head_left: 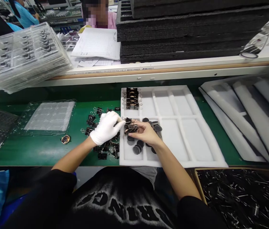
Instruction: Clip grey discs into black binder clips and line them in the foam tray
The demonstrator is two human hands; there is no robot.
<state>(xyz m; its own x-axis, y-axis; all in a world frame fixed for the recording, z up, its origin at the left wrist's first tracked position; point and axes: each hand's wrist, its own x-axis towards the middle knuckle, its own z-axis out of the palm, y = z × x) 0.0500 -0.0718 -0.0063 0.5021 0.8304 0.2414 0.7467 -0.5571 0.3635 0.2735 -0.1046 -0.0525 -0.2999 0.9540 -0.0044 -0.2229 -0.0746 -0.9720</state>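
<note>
My left hand [108, 127], in a white glove, has its thumb and index finger pinched at the wire handle of a black binder clip [128, 120]. Bare, my right hand [146, 133] grips black binder clips [131, 128] from the other side, over the left part of a white foam tray [174, 133]. Anything clamped inside them is hidden by the fingers. Several dark round discs [137, 149] lie in the tray around my right hand. A row of binder clips [132, 98] with gold-coloured edges between them fills the tray's top left compartment. Loose binder clips [105, 148] are heaped under and beside my left hand.
A clear plastic tray [48, 116] and a small round gold-rimmed piece [65, 139] lie left on the green table. More foam trays [248, 121] lean at right, above a box of binder clips [241, 197]. Black foam [186, 35] and clear trays [27, 57] sit on the shelf.
</note>
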